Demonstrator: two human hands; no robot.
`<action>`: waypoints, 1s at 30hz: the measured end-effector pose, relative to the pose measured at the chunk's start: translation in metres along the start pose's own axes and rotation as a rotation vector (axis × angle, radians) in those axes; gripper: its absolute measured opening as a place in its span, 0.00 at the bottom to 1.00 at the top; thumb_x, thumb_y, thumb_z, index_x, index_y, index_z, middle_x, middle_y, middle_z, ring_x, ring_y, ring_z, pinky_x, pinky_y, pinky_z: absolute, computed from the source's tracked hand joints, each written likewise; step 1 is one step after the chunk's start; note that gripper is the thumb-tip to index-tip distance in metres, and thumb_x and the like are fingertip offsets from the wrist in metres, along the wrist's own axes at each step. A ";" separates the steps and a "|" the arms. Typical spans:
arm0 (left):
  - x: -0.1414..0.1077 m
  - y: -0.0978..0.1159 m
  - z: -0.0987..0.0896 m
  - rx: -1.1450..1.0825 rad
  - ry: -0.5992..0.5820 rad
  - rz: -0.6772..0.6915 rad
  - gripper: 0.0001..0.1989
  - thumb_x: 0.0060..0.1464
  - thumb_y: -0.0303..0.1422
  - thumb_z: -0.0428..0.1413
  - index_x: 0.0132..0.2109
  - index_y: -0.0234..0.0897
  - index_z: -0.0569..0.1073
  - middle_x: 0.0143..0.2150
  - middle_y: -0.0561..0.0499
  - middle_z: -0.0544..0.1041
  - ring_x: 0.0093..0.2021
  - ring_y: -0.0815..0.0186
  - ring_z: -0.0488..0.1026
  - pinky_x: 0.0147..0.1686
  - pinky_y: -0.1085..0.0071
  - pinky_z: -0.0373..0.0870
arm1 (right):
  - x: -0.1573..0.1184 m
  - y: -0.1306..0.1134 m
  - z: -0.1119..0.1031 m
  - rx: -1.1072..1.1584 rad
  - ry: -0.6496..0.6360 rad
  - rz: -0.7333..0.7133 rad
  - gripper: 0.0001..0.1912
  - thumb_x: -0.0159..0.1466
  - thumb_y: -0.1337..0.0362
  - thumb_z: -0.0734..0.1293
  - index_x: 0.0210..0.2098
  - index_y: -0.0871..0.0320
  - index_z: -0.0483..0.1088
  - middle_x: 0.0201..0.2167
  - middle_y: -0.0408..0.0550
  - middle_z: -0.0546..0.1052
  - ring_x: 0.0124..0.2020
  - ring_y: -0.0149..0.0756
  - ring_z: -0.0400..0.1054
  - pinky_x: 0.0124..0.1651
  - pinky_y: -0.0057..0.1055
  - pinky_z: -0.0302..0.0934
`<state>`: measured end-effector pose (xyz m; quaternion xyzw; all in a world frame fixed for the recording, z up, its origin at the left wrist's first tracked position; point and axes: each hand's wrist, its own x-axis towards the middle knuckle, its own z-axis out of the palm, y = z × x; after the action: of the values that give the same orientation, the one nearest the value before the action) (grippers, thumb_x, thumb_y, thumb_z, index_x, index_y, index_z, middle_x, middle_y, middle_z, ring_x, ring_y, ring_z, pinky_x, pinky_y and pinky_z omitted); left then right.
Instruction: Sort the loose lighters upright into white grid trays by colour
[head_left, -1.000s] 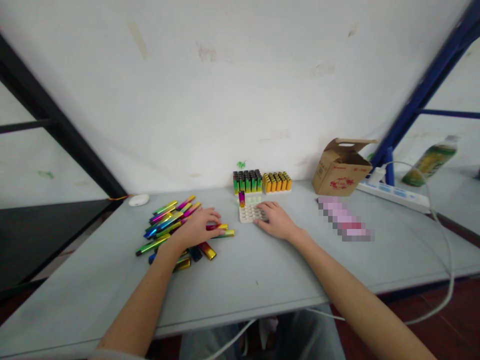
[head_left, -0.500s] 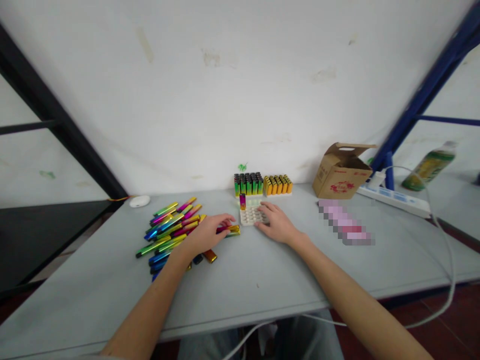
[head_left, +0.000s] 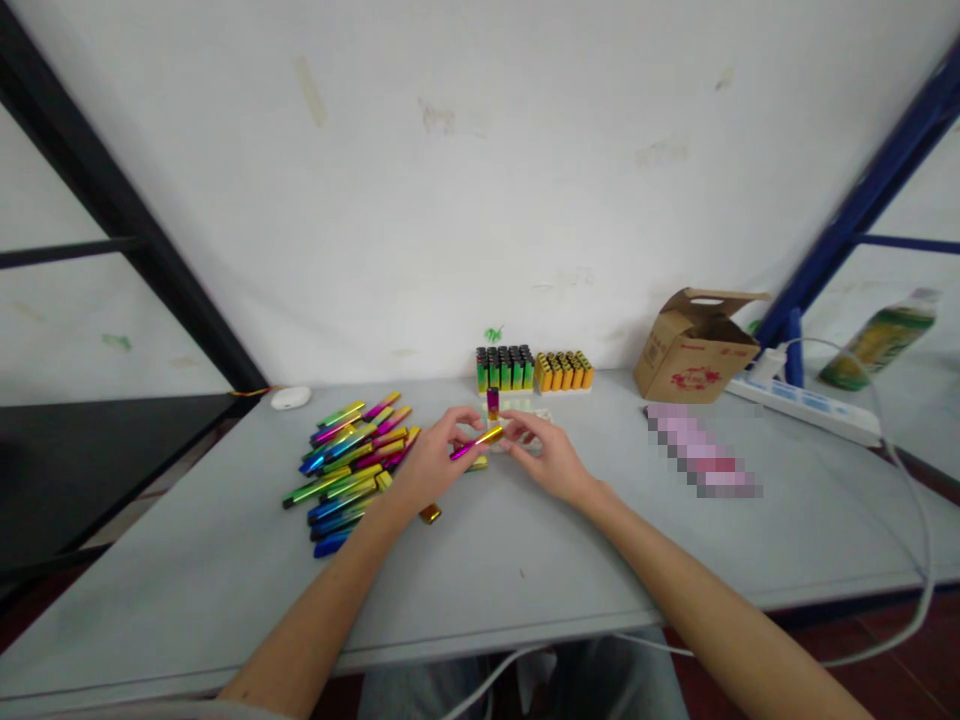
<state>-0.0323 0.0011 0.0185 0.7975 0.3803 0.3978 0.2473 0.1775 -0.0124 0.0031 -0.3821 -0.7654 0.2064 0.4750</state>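
Observation:
My left hand is closed on a shiny magenta-and-gold tube, which lies slanted between my two hands. At the tube's gold end is my right hand, its fingers curled; whether they grip it is too small to tell. Behind my hands lies a white tray with holes, partly hidden, with one purple tube upright at its left side. A heap of colourful metallic tubes lies left of my left hand. Another greenish tube shows just under the held one.
Along the wall stand a block of green-and-black tubes and a block of orange ones. To the right are an open cardboard box, a blurred pink object, a power strip and a bottle. A white case sits at the left.
The magenta-and-gold tube has been lifted by my left hand and brought right. My right hand has moved off the tray toward it. The whole view has shifted slightly.

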 end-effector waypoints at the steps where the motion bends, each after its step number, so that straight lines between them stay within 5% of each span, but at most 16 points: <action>1: 0.000 0.002 0.001 -0.037 0.015 0.005 0.17 0.53 0.35 0.60 0.49 0.40 0.67 0.39 0.52 0.78 0.32 0.68 0.77 0.35 0.73 0.70 | 0.000 0.001 0.001 0.027 0.015 0.025 0.19 0.63 0.60 0.67 0.53 0.56 0.70 0.37 0.49 0.78 0.36 0.35 0.71 0.39 0.31 0.65; 8: 0.004 0.018 0.009 -0.506 0.214 -0.089 0.25 0.47 0.34 0.66 0.51 0.37 0.67 0.36 0.52 0.77 0.37 0.66 0.76 0.41 0.70 0.72 | 0.004 0.003 0.004 0.336 -0.018 0.242 0.20 0.61 0.52 0.67 0.42 0.61 0.76 0.28 0.47 0.77 0.29 0.33 0.68 0.34 0.30 0.62; 11: 0.006 0.021 0.011 -0.694 0.201 -0.199 0.29 0.44 0.35 0.67 0.53 0.36 0.69 0.40 0.49 0.79 0.39 0.65 0.77 0.44 0.67 0.73 | 0.006 0.001 0.002 0.420 -0.029 0.313 0.23 0.59 0.48 0.67 0.41 0.61 0.77 0.28 0.47 0.77 0.28 0.33 0.67 0.33 0.30 0.61; 19: 0.007 0.009 0.020 -0.756 0.161 -0.293 0.20 0.46 0.44 0.65 0.40 0.33 0.79 0.37 0.46 0.81 0.39 0.62 0.76 0.41 0.68 0.72 | 0.003 0.001 0.005 0.384 -0.134 0.297 0.20 0.58 0.49 0.68 0.32 0.62 0.77 0.20 0.41 0.69 0.22 0.28 0.57 0.26 0.26 0.50; 23: 0.007 0.009 0.026 -0.791 0.167 -0.268 0.20 0.49 0.47 0.63 0.39 0.34 0.76 0.37 0.47 0.80 0.40 0.62 0.76 0.44 0.66 0.72 | 0.001 -0.001 0.011 0.267 -0.064 0.245 0.17 0.60 0.51 0.68 0.33 0.61 0.76 0.28 0.45 0.74 0.27 0.31 0.62 0.29 0.27 0.55; 27: 0.007 0.013 0.028 -0.929 0.273 -0.328 0.23 0.45 0.49 0.64 0.40 0.37 0.71 0.31 0.55 0.76 0.29 0.69 0.75 0.34 0.71 0.73 | 0.002 0.002 0.011 0.186 -0.010 0.239 0.16 0.63 0.53 0.64 0.35 0.60 0.76 0.34 0.49 0.77 0.34 0.35 0.68 0.35 0.30 0.60; 30: 0.008 0.017 0.024 -1.034 0.282 -0.380 0.23 0.45 0.49 0.64 0.40 0.39 0.68 0.28 0.60 0.71 0.18 0.77 0.65 0.20 0.78 0.65 | 0.003 0.009 0.009 0.121 0.000 0.273 0.17 0.64 0.54 0.62 0.35 0.60 0.76 0.32 0.50 0.77 0.33 0.36 0.68 0.34 0.30 0.60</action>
<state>-0.0027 -0.0051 0.0209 0.4293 0.3024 0.5833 0.6197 0.1726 -0.0041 -0.0059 -0.4532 -0.6924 0.3151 0.4646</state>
